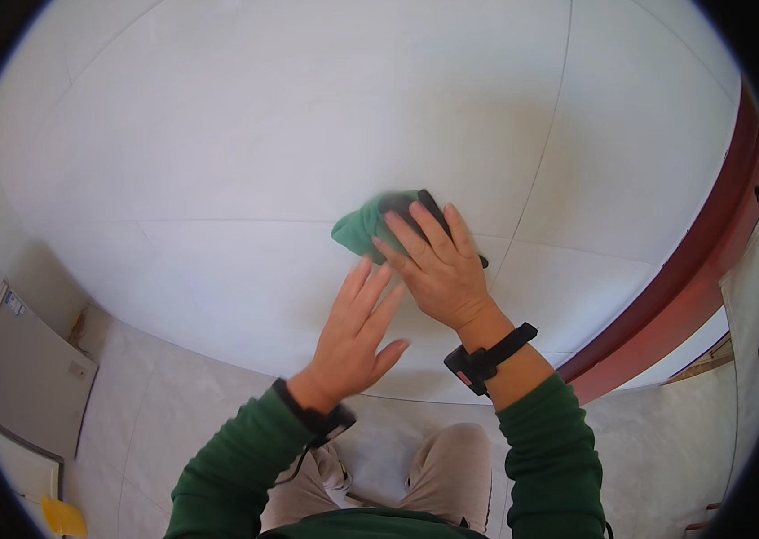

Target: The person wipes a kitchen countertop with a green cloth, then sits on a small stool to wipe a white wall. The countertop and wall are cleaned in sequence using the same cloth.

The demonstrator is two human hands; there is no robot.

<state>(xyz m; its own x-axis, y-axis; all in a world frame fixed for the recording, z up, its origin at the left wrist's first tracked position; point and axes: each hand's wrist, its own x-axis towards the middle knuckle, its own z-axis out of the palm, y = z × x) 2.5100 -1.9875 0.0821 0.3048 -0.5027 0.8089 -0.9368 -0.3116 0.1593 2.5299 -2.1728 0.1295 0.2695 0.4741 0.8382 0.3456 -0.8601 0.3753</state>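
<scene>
A green cloth (356, 232) with a dark part lies against the white tiled wall (251, 148). My right hand (443, 269) rests flat over the cloth's dark part, fingers spread, pressing it to the wall. Just below and to the left is my left hand (360, 330), its fingers extended near the cloth's lower edge and holding nothing. Whether its fingertips touch the cloth cannot be told. A small black end shows beside my right hand; what it belongs to is hidden. Both wrists wear black straps with small devices.
A dark red frame (662, 316) borders the wall on the right. At the lower left stands a grey appliance or cabinet (36, 377), with a yellow object (64, 517) below it. Pale floor tiles (150, 391) lie at the wall's foot. A light curtain or panel (746, 323) hangs far right.
</scene>
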